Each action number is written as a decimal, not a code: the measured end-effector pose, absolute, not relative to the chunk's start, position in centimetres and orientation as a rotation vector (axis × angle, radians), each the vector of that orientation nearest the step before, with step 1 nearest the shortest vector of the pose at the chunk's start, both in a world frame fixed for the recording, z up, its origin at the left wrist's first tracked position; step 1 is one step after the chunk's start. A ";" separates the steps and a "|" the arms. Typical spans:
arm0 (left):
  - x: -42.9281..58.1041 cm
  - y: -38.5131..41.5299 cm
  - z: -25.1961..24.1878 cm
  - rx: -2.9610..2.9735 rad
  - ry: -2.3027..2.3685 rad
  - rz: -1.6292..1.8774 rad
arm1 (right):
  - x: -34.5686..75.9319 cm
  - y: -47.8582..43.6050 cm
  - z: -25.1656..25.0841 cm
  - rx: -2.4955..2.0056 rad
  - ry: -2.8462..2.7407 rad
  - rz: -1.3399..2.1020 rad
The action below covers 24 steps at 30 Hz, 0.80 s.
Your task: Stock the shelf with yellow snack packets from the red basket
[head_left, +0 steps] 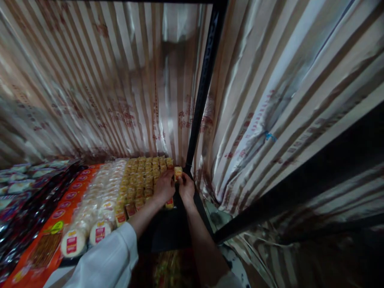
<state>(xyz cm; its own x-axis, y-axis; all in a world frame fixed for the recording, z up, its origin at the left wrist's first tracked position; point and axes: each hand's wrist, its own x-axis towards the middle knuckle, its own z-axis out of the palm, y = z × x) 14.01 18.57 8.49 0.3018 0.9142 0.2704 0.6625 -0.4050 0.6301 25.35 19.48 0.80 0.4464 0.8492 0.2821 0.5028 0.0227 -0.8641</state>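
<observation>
A small yellow snack packet (pixel 178 172) with a red and white label stands upright at the back right of the black shelf (pixel 168 236). My right hand (pixel 186 189) pinches its right side, fingers closed. From the left, the curled fingers of my left hand (pixel 165 187) press against the same packet. Just left of my hands are tight rows of similar yellow packets (pixel 139 176), partly covered by my left hand and forearm. One more yellow packet (pixel 169 203) sits below my left hand, at the front of the rows.
Left of the rows lie clear-wrapped round white cakes (pixel 73 243), an orange bag (pixel 39 256) and dark shiny packs (pixel 18 236). A black metal post (pixel 205 80) rises at the back right corner. Striped printed sheeting (pixel 135 80) hangs behind and to the right.
</observation>
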 end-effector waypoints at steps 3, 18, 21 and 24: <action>13.5 19.6 7.7 2.358 1.411 0.782 | 25.2 21.1 -0.5 -1.683 -1.216 0.379; 14.1 21.4 5.2 2.583 1.443 0.612 | 24.4 24.5 -2.8 -1.651 -1.330 0.433; 14.4 21.8 5.1 2.622 1.442 0.613 | 24.3 24.5 -3.0 -1.639 -1.311 0.458; 14.8 22.2 4.8 2.627 1.456 0.586 | 24.2 24.4 -3.3 -1.612 -1.240 0.465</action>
<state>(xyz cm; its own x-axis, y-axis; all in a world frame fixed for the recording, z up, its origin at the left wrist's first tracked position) 14.77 22.19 4.75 0.4745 0.8312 0.2897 0.8001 -0.5445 0.2517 24.23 24.37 -3.35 0.3985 0.8795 0.2601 0.4922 0.0343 -0.8698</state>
